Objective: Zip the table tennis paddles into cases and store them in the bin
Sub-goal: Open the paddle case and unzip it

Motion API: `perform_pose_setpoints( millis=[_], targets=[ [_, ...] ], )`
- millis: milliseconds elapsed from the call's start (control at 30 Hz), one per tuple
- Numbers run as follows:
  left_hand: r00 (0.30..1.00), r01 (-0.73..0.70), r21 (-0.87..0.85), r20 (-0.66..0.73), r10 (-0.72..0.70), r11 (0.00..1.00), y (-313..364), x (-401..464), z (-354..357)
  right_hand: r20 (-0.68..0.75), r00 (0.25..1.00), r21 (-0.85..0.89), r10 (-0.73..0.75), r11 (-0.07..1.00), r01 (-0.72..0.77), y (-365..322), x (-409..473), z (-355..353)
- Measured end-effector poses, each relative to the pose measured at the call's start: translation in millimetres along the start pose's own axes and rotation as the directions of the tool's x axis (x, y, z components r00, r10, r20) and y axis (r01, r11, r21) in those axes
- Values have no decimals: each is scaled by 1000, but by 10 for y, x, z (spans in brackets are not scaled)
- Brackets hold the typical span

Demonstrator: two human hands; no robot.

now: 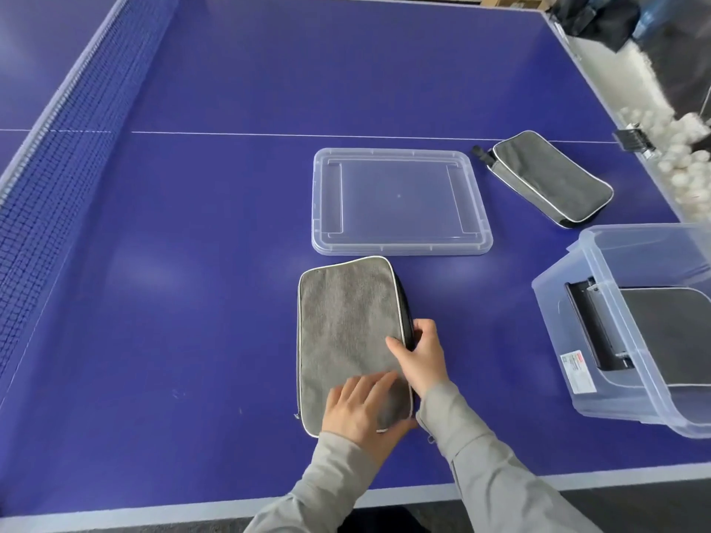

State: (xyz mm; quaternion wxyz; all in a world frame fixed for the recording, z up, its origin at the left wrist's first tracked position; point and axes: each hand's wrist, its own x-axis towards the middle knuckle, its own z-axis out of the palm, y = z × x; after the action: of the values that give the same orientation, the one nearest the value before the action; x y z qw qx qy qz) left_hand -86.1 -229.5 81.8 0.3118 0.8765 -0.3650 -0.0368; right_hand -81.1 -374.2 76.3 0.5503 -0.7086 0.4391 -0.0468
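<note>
- Nearest, the left hand (359, 407) lies flat, fingers spread, on the near end of the grey case (346, 332), seemingly pinning it to the counter (192, 302) so it cannot slide.
- Right hand (417, 353) pinches the case's right edge, apparently at the zipper; the pull itself is hidden.
- Just beyond lies the clear lid (400, 201), set aside.
- Far right, a second case (550, 176) waits.
- At right, the open bin (600, 340) already holds a dark case.
</note>
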Motion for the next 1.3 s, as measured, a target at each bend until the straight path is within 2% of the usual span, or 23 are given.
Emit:
perform_pose_setpoints(
  millis=[33,100,167,233,333,400,567,700,833,1000,1100,1200,1300],
  targets=[
    [999,39,-10,-5,-39,999,-79,11,-7,-18,999,-2,29,1000,-29,42,26,-4],
    [962,261,-95,-56,-267,961,-299,52,-28,-29,996,0,86,996,-86,134,64,-13],
    [829,547,-153,-40,-558,823,-565,110,-59,-28,993,-21,117,993,-117,220,79,-8],
    [678,719,-258,52,-734,646,-808,182,-91,-34,993,-33,112,993,-113,278,75,12],
    [530,778,-530,268,-804,337,-1023,344,-102,-14,997,-34,80,996,-80,305,66,44],
    [488,791,-566,350,-800,235,-1092,440,-98,22,999,-76,46,996,-44,318,57,61],
    [428,823,-550,440,-789,140,-1153,627,-58,76,996,-144,54,989,-42,358,95,60],
    [434,840,-521,474,-766,153,-1085,694,-55,69,995,-156,74,986,-63,364,133,53],
    [405,847,-521,504,-763,106,-1011,717,-59,61,994,-160,87,984,-76,364,168,37],
    [428,853,-499,499,-754,154,-883,759,-78,62,991,-173,121,979,-109,368,221,20],
    [432,838,-533,517,-739,117,-838,726,-53,56,991,-178,120,978,-108,355,238,7],
    [465,796,-597,505,-727,95,-817,666,-35,59,992,-169,113,980,-102,321,239,-28],
    [474,769,-633,477,-740,85,-753,626,-46,37,998,-176,45,984,-38,297,161,-88]
  ],
)
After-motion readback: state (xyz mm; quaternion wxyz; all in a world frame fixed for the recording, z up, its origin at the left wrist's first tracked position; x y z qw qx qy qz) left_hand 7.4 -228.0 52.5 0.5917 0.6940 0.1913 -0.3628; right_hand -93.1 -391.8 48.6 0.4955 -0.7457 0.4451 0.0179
